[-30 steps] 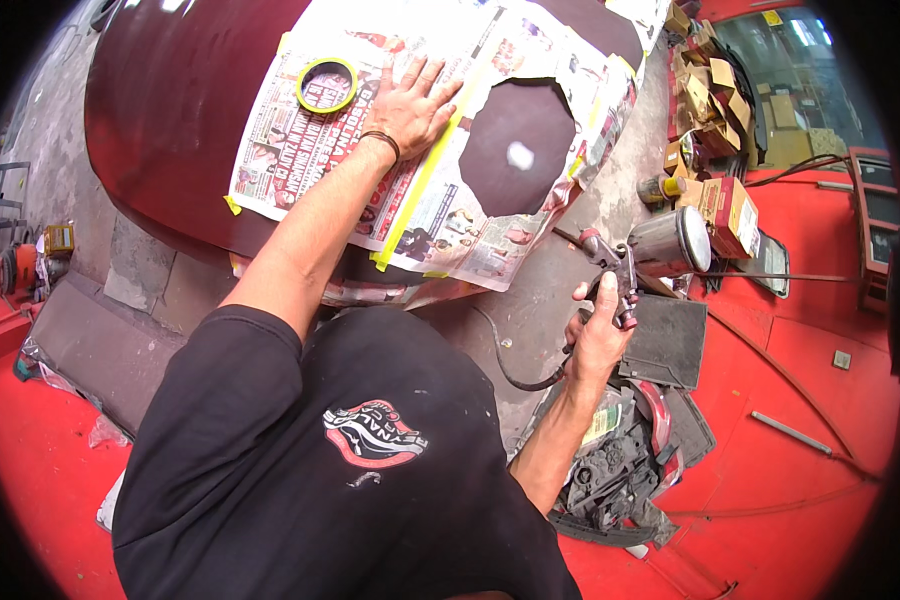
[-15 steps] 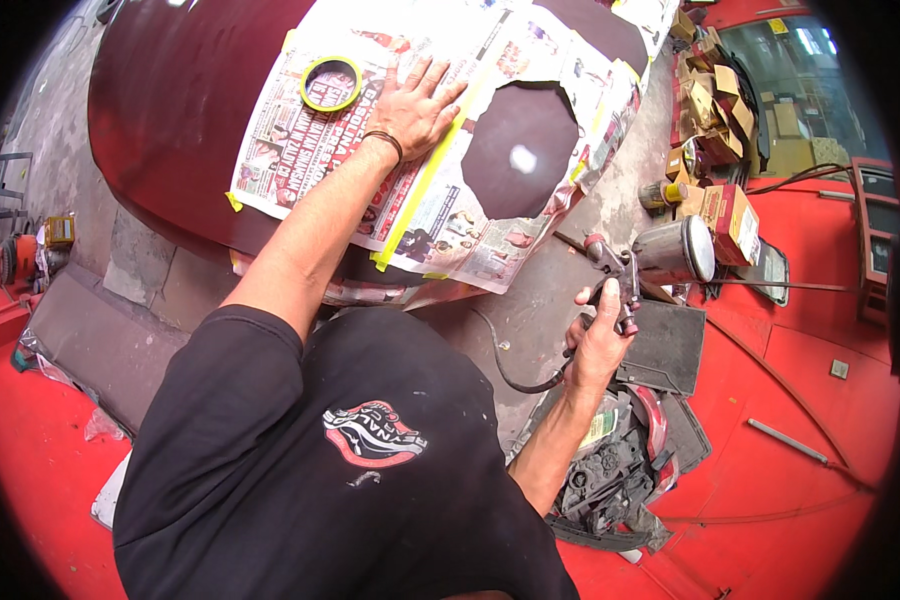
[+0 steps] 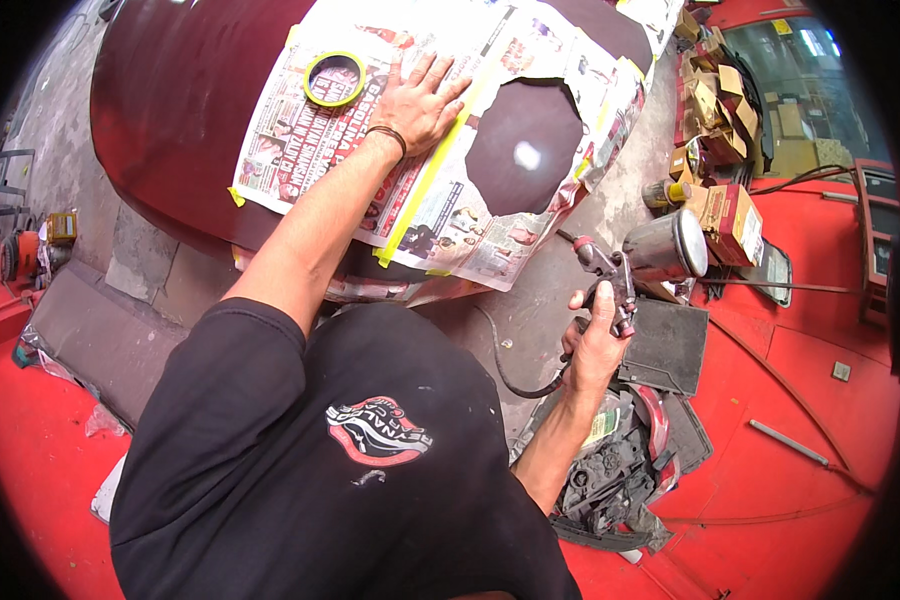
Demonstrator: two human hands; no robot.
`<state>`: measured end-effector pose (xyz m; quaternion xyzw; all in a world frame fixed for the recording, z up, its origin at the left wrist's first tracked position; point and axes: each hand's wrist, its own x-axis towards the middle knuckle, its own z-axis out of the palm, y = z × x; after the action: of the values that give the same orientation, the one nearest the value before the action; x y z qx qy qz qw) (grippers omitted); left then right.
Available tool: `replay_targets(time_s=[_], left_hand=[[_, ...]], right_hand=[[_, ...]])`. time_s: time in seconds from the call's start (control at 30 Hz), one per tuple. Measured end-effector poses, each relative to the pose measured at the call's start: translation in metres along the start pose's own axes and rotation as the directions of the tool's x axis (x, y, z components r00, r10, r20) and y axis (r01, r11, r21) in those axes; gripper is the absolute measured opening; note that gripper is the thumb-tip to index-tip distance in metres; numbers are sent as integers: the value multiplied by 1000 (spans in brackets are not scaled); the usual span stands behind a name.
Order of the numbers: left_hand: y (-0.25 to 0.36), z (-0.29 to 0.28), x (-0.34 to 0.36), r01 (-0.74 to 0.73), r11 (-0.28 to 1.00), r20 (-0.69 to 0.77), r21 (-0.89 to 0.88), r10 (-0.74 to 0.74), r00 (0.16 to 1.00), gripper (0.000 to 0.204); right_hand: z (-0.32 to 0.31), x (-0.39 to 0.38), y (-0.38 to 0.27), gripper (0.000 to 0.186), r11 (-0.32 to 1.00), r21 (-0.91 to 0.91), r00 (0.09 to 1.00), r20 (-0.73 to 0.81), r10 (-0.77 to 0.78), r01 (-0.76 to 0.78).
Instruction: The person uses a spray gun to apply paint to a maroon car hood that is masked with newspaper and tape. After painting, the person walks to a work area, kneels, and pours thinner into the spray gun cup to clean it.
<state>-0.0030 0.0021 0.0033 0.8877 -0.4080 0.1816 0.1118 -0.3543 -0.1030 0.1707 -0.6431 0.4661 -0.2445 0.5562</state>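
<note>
My left hand (image 3: pixel 415 110) lies flat with fingers spread on newspaper (image 3: pixel 280 170) taped with yellow strips (image 3: pixel 410 205) over a dark red car panel (image 3: pixel 160 110). A yellow-rimmed tape roll (image 3: pixel 335 55) rests just left of it. Right of it, a ragged opening in the paper shows bare panel (image 3: pixel 520 130) with a pale, bright spot. Below this opening, my right hand (image 3: pixel 595 340) is wrapped round a spray gun (image 3: pixel 610 275) with a metal cup (image 3: pixel 665 245) tilted to the right; a dark hose (image 3: pixel 515 375) hangs from it.
Cardboard boxes (image 3: pixel 730 225) and cans (image 3: pixel 665 195) line the right side, beside a red floor (image 3: pixel 790 400). A pile of dark car parts (image 3: pixel 610 480) lies below my right arm. Grey boards (image 3: pixel 110 330) and orange equipment (image 3: pixel 25 260) are at the left. A window pane (image 3: pixel 785 80) stands upper right.
My left hand has shifted a little rightward on the newspaper. The spray gun and my right hand have bobbed slightly in place, still in the same grip.
</note>
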Motion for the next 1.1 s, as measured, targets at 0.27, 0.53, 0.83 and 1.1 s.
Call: replay_targets(time_s=[0.27,0.53,0.83,1.1], left_hand=[[1,2,1,2,1000,8,1,-2,1000,51],[-1,3,0,12,1000,-6,-8,-12,1000,51],[-1,4,0,18,1000,-1,21,-18,1000,52],[0,6,1,19,1000,1,22,-19,1000,52]], right_hand=[[-3,6,-5,32,999,17,998,-56,-31,32],[5,2,-10,31,1000,0,999,45,12,-12],[4,13,-11,29,1000,-3,998,-50,-27,27],[10,7,-4,29,1000,4,999,41,10,-10]])
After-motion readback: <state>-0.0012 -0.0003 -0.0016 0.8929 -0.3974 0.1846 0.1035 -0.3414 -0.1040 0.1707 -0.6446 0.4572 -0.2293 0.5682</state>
